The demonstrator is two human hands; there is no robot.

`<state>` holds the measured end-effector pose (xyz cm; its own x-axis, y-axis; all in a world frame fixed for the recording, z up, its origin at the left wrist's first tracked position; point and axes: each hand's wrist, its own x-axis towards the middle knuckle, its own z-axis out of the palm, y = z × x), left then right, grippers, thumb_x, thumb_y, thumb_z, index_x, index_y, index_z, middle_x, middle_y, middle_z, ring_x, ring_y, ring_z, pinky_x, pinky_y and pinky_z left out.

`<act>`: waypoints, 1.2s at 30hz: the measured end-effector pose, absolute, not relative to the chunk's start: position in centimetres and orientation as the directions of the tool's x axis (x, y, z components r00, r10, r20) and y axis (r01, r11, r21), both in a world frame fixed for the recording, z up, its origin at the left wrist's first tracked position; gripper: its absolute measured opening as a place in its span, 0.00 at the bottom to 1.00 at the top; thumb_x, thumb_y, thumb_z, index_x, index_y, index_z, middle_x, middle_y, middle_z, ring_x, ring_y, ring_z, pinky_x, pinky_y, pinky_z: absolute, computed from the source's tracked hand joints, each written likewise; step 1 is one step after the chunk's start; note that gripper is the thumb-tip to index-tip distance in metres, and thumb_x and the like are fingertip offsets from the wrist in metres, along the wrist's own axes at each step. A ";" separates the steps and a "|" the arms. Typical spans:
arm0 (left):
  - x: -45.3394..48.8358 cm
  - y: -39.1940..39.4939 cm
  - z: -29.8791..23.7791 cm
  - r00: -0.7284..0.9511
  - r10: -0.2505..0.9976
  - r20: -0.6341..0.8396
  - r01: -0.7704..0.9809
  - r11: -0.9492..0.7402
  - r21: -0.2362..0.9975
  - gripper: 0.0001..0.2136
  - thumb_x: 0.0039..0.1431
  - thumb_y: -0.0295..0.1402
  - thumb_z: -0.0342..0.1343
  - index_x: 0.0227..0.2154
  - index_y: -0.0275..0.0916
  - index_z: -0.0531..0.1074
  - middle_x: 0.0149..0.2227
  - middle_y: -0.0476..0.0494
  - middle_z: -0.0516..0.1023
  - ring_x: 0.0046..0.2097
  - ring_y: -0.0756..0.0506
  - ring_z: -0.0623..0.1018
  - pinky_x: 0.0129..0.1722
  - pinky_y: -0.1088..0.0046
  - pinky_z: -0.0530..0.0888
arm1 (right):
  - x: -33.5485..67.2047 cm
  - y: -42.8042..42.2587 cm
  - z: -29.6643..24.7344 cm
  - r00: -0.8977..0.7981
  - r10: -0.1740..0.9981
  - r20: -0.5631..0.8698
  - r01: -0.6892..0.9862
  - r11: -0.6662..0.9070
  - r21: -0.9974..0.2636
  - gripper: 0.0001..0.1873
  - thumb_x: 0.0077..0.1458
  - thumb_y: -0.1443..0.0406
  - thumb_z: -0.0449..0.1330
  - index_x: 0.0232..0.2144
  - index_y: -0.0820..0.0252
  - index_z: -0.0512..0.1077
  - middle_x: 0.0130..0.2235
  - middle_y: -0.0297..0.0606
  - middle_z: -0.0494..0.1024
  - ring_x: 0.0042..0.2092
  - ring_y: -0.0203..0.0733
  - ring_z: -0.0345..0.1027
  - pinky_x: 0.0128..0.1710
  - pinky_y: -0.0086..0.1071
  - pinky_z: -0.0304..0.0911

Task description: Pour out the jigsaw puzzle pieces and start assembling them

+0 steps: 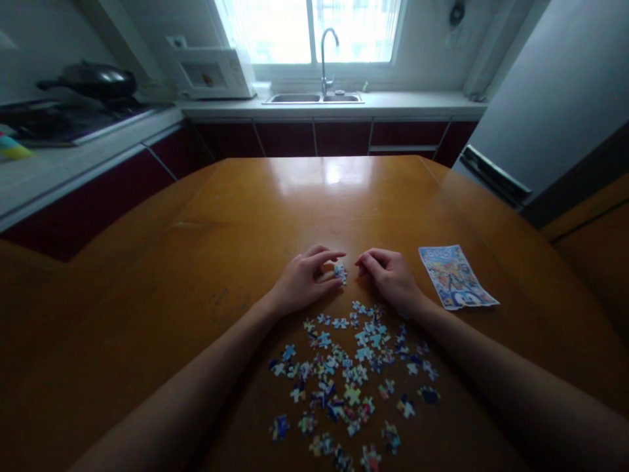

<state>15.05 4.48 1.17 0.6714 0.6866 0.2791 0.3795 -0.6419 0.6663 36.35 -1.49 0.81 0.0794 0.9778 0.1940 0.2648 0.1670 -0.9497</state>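
Observation:
On the wooden table, a small block of joined jigsaw pieces (341,273) lies between the thumb and fingers of my left hand (307,278). The index finger stretches out above the block and the thumb lies along its lower side, with a gap between them. A short way to the right, my right hand (390,275) rests with its fingers curled and pinched together. Whatever may be in that pinch is hidden. Many loose jigsaw pieces (352,393) are scattered between my forearms, some overlapping, in light blue, dark blue and mixed colours.
A creased picture sheet (457,276) lies right of my right hand. The round-edged table (236,216) reaches toward a counter with a sink (295,98) and a microwave (213,72). A pan (98,82) stands on the stove at left; a fridge (555,98) is at right.

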 end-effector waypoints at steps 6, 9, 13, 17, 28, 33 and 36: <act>15.0 4.6 1.0 0.697 0.663 0.273 0.362 -0.654 0.664 0.13 0.61 0.36 0.60 0.48 0.43 0.78 0.44 0.42 0.78 0.37 0.48 0.76 0.39 0.69 0.75 | 36.7 -1.2 0.6 0.116 0.988 0.103 0.098 0.091 -0.991 0.15 0.59 0.55 0.59 0.28 0.60 0.76 0.26 0.36 0.75 0.25 0.35 0.63 0.24 0.30 0.57; 15.1 4.6 0.9 0.707 0.648 0.284 0.351 -0.669 0.655 0.12 0.58 0.36 0.63 0.46 0.44 0.80 0.45 0.42 0.79 0.41 0.45 0.77 0.44 0.65 0.75 | 36.9 -1.2 0.6 0.139 0.989 0.047 0.004 0.047 -0.999 0.15 0.58 0.55 0.60 0.29 0.60 0.76 0.26 0.36 0.75 0.25 0.34 0.62 0.23 0.29 0.55; 15.1 4.7 1.0 0.732 0.620 0.281 0.339 -0.690 0.640 0.08 0.58 0.37 0.64 0.40 0.46 0.82 0.45 0.43 0.80 0.45 0.44 0.78 0.49 0.62 0.74 | 37.2 -1.1 0.6 0.157 0.988 0.016 -0.070 0.027 -0.997 0.14 0.58 0.56 0.59 0.29 0.59 0.75 0.26 0.36 0.75 0.25 0.33 0.62 0.23 0.29 0.55; 15.1 4.8 0.9 0.733 0.622 0.275 0.337 -0.684 0.648 0.07 0.59 0.37 0.63 0.39 0.46 0.82 0.44 0.44 0.80 0.44 0.44 0.78 0.48 0.62 0.75 | 37.4 -0.9 0.3 0.157 0.988 0.006 -0.100 0.022 -0.995 0.13 0.59 0.56 0.59 0.29 0.59 0.75 0.27 0.36 0.74 0.25 0.33 0.61 0.23 0.29 0.55; 15.0 4.9 0.7 0.724 0.637 0.264 0.335 -0.659 0.673 0.05 0.58 0.37 0.64 0.36 0.47 0.84 0.44 0.43 0.80 0.42 0.45 0.79 0.45 0.64 0.75 | 37.7 -0.6 -0.1 0.129 0.992 0.010 -0.170 0.032 -0.985 0.14 0.58 0.55 0.59 0.29 0.58 0.74 0.27 0.35 0.74 0.25 0.33 0.61 0.23 0.29 0.55; 15.0 5.0 0.6 0.722 0.641 0.260 0.336 -0.654 0.678 0.05 0.57 0.38 0.65 0.35 0.48 0.84 0.45 0.44 0.80 0.42 0.45 0.78 0.44 0.65 0.75 | 37.6 -0.6 0.1 0.137 0.991 0.005 -0.127 0.023 -0.992 0.14 0.59 0.55 0.58 0.29 0.58 0.74 0.27 0.36 0.74 0.25 0.33 0.61 0.23 0.29 0.55; 15.0 5.1 0.5 0.722 0.642 0.257 0.331 -0.647 0.686 0.05 0.58 0.38 0.65 0.36 0.48 0.84 0.45 0.44 0.80 0.42 0.45 0.78 0.44 0.65 0.75 | 37.7 -0.6 0.1 0.137 0.991 0.006 -0.107 0.021 -0.994 0.14 0.59 0.56 0.57 0.29 0.58 0.74 0.27 0.36 0.74 0.25 0.34 0.62 0.23 0.29 0.56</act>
<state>15.03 5.06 0.52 0.7220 0.6424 0.2571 0.3315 -0.6472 0.6865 37.68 -0.61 0.10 0.1371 0.9905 0.0062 -0.1069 0.0210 -0.9940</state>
